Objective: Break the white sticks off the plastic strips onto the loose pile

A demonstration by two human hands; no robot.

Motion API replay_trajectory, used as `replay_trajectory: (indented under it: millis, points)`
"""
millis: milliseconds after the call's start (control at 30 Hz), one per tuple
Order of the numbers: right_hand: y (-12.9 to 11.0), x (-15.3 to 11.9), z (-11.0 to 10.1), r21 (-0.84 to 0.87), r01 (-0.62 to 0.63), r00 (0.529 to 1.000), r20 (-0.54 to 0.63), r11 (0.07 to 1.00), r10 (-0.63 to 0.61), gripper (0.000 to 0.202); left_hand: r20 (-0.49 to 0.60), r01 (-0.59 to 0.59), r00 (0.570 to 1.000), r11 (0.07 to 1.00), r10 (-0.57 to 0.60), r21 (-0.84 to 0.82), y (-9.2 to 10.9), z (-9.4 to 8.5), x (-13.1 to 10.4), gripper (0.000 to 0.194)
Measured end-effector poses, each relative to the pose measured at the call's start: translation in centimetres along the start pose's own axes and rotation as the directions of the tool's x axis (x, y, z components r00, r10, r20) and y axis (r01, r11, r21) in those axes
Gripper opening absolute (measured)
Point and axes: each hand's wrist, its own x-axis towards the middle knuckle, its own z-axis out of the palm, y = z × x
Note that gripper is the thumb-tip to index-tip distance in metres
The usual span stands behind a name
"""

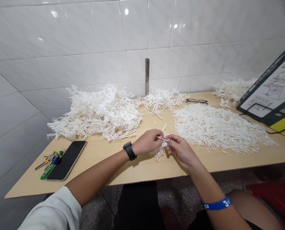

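Note:
My left hand (pixel 149 140), with a black watch on its wrist, pinches a small white branched sprig (pixel 164 144) over the table's middle. Opposite it, my right hand (pixel 180 150), a blue band on the forearm, has thumb and fingertips closed on the same sprig. Just below the fingertips lies a small tuft of white sprigs (pixel 159 154), partly hidden by my hands. To the left rises a tangled heap of white branched sprigs (pixel 104 111). A flatter spread of short white sprigs (pixel 219 126) covers the table on the right. What the sprigs are made of I cannot tell.
A phone (pixel 67 160) and keys (pixel 51 158) lie at the left. A smaller sprig pile (pixel 163 99) and glasses (pixel 197 101) are at the back. A printed board (pixel 274 92) leans at the right, near another pile (pixel 233 89). The table's front edge (pixel 142 180) runs before my lap.

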Motion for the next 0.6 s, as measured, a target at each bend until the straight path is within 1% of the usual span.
replay_trajectory:
  millis: [100, 233, 333, 433, 500, 533, 600]
  points:
    - [0.3, 0.0, -0.4, -0.034, 0.007, 1.0, 0.017, 0.999, -0.007, 0.03, -0.016, 0.014, 1.0, 0.998, -0.015, -0.067, -0.2, 0.5, -0.1, 0.018]
    - [0.3, -0.4, -0.7, -0.091, 0.008, 0.995, 0.099, 0.996, 0.002, 0.036, -0.059, 0.049, 0.997, 0.993, -0.056, -0.107, -0.3, 1.0, -0.2, 0.016]
    - [0.1, -0.8, -0.3, -0.113, 0.018, 0.989, 0.148, 0.993, -0.001, 0.039, -0.082, 0.052, 0.995, 0.992, -0.062, -0.116, -0.3, 1.2, -0.2, 0.015]
    - [0.2, -0.7, 0.1, -0.173, 0.062, 0.988, 0.151, 0.983, -0.036, 0.043, -0.089, 0.065, 0.993, 0.986, -0.08, -0.156, -0.2, 1.3, 0.0, 0.015]
    - [0.6, -0.5, 0.1, -0.242, 0.119, 0.986, 0.14, 0.963, -0.087, 0.037, -0.095, 0.094, 0.989, 0.972, -0.117, -0.214, -0.2, 1.3, 0.1, 0.014]
    - [0.9, -0.4, 0.0, -0.269, 0.14, 0.985, 0.138, 0.953, -0.106, 0.038, -0.091, 0.115, 0.986, 0.959, -0.142, -0.259, -0.3, 1.2, 0.2, 0.013]
    - [1.4, -0.2, -0.5, -0.3, 0.149, 0.984, 0.139, 0.942, -0.112, 0.043, -0.037, 0.173, 0.979, 0.915, -0.199, -0.364, -0.4, 1.0, 0.5, 0.012]
